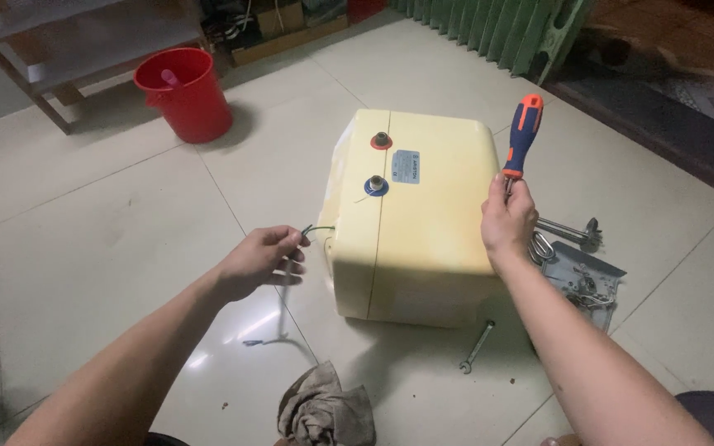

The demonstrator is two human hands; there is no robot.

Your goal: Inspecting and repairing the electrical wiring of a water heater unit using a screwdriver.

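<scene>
Forward, left hand [259,260] pinching wire [317,229]; right hand [506,221] gripping screwdriver [523,134].

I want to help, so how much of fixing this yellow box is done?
Done: a metal heating coil part already lies out on the floor. In hand: the left hand pinches a thin green wire from the cream-yellow metal tank; the right hand holds an orange-and-blue screwdriver. Left: everything remains apart.

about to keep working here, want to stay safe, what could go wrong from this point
The left hand pinches a thin green wire running from the cream boxy water-heater tank; a hard pull might snap it. The right hand holds the blue-and-orange screwdriver by its shaft, so it could slip. The small steel spanner and crumpled grey rag on the floor could be stepped on.
</scene>
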